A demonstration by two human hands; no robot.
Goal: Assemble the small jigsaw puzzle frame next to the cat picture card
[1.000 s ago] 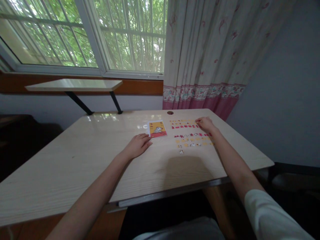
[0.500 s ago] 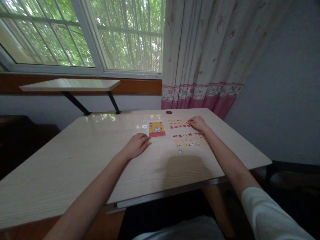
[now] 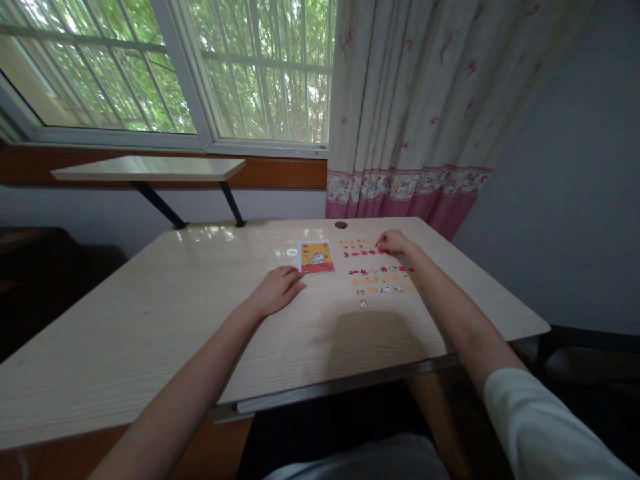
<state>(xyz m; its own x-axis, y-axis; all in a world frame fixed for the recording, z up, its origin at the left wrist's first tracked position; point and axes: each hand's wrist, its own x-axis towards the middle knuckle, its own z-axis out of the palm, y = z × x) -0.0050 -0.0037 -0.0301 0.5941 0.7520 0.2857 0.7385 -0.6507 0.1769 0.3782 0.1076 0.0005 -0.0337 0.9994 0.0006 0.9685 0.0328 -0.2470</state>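
Yellow and red, a picture card [image 3: 316, 257] lies at the fingertips of the left hand [image 3: 277, 291], palm-down and loosely open. Puzzle pieces [image 3: 364, 253] lie in rows beside the right hand [image 3: 397, 243], fingers bunched, grip unclear.

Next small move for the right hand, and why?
I'd probably have the right hand settle lightly on the nearest piece in the upper red row of puzzle pieces: it is low over the desk at that row's right end, while the left hand rests by the picture card. Whether the right hand holds a piece is too small to tell.
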